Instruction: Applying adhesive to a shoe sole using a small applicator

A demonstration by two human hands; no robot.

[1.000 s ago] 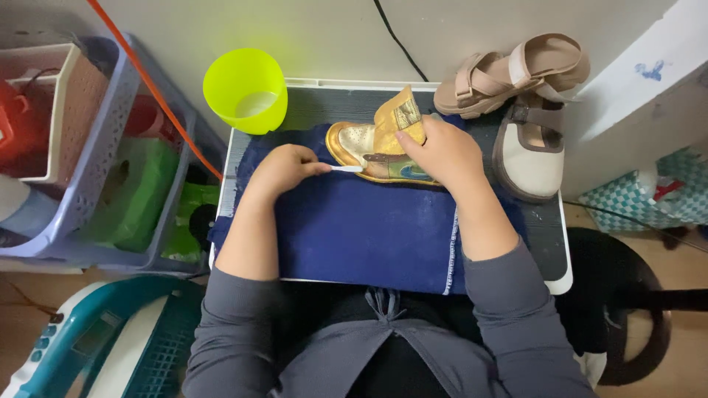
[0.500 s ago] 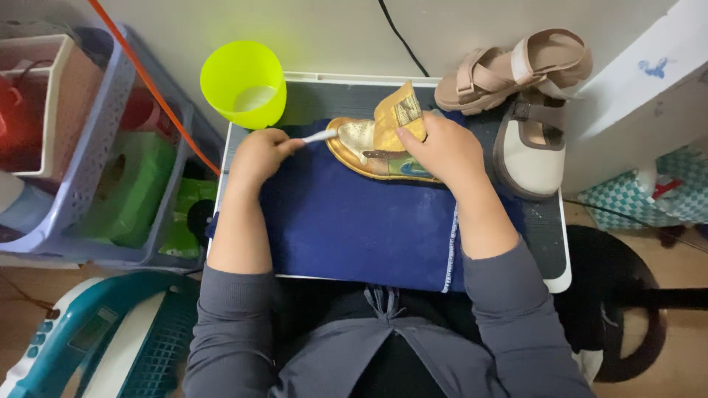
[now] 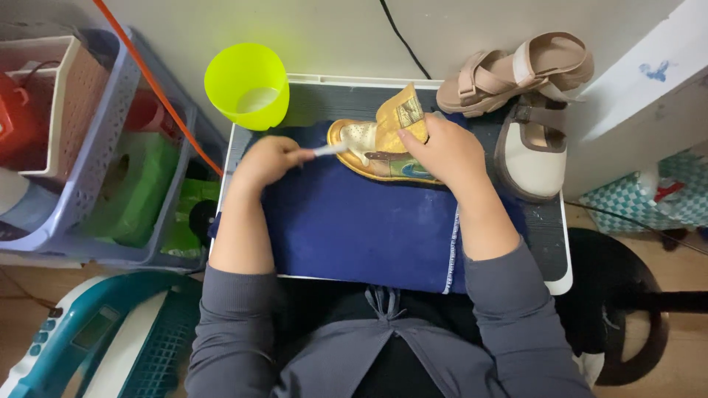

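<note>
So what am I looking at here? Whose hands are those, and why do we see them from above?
There is no machine here, just a person working with bare hands. The picture comes from a camera worn on their head, looking down, so you see their arms from above.

The left hand has a grip on a small white brush, its tip touching a gold sandal. The right hand holds that sandal steady and lifts its flap. The sandal lies on a dark blue cloth spread over a small table.

At the table's far edge stands a bright green cup. To the right lie a tan strappy sandal and a cream and brown shoe. On the left are plastic baskets with things inside.
</note>
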